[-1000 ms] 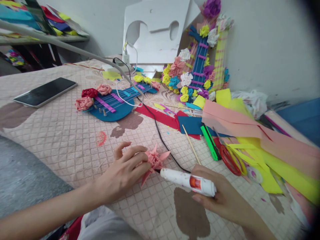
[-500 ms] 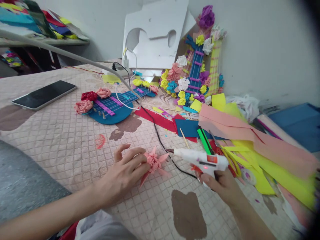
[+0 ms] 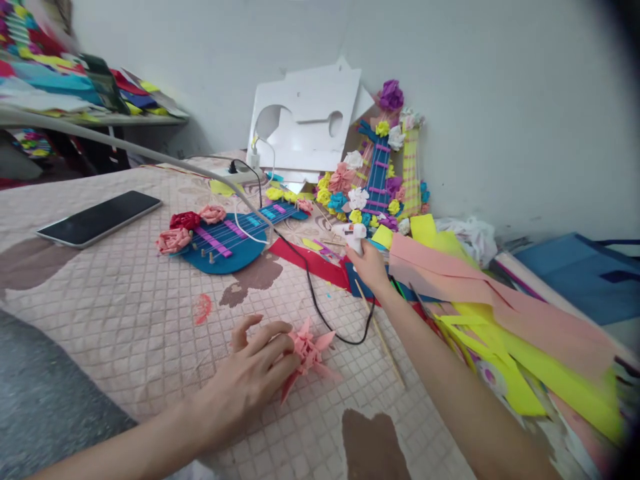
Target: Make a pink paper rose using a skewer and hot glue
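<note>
My left hand (image 3: 263,363) is low in the middle of the head view, its curled fingers gripping the left side of a pink paper flower (image 3: 311,350). Pointed petals of the flower stick out to the right; its underside is hidden. Farther off, my right hand (image 3: 371,263) is wrapped round the handle of a white glue gun (image 3: 354,233), held near the decorated paper guitars. From the glue gun's side a black cord (image 3: 315,303) loops across the cloth. A thin wooden stick (image 3: 385,340) lies between the flower and my right forearm.
A blue paper guitar (image 3: 225,250) with roses lies left of the cord, near a phone (image 3: 100,219). Decorated guitars (image 3: 379,175) lean on the wall beside white cut-out boards (image 3: 305,133). Pink paper (image 3: 440,260), yellow paper strips (image 3: 545,353) and scissors (image 3: 425,307) crowd the right.
My right hand has carried the glue gun away from the flower, forward and left to the back of the table. The cord and stick have shifted. My left hand stays on the flower.
</note>
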